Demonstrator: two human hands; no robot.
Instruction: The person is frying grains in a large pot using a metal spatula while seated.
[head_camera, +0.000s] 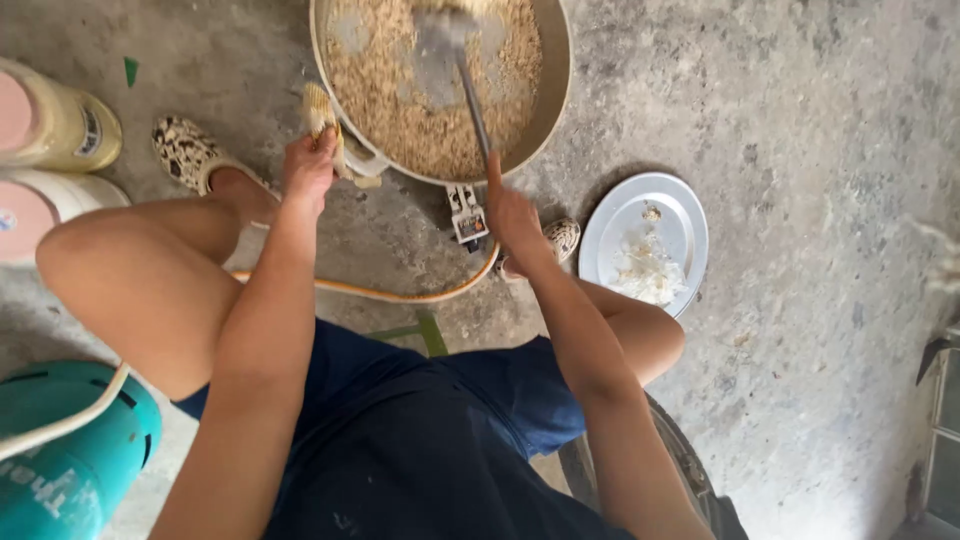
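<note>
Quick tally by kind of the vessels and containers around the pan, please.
Wide round metal pan of browned grains: 1
Round white metal plate holding white shreds: 1
Pale yellow jars with pink lids: 2
Teal gas cylinder: 1
Total: 5

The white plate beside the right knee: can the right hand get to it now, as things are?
Probably not at once: the right hand grips the spatula in the wok. The white plate lies on the floor close beside it, with nothing between them.
</note>
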